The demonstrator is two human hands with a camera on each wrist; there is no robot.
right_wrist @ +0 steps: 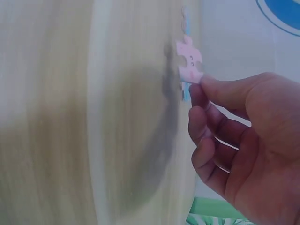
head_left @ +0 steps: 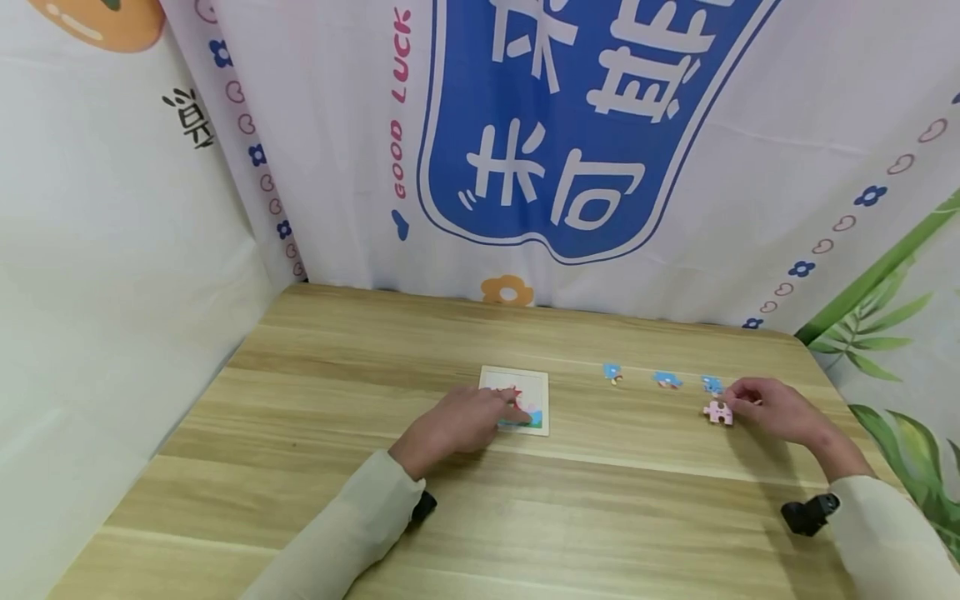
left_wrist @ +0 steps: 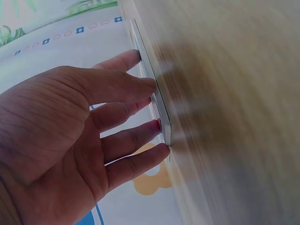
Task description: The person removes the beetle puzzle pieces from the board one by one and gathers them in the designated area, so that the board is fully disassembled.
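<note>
My right hand [head_left: 776,408] pinches a pink jigsaw piece [right_wrist: 190,61] by one edge between thumb and forefinger. The piece is raised above the table, and small dark marks show on its face. My left hand [head_left: 468,417] rests its fingertips on a small square puzzle tray [head_left: 543,379] with a pale frame. In the left wrist view the fingers [left_wrist: 136,161] are extended against the tray, which lies flat. Inside it are coloured parts in red, blue and green, partly covered by the hand.
Three blue jigsaw pieces lie in a row on the wooden table [head_left: 360,367]: a left piece [head_left: 612,371], a middle piece [head_left: 667,380] and a right piece [head_left: 711,383] beside my right hand. A printed cloth [head_left: 337,167] hangs behind the table.
</note>
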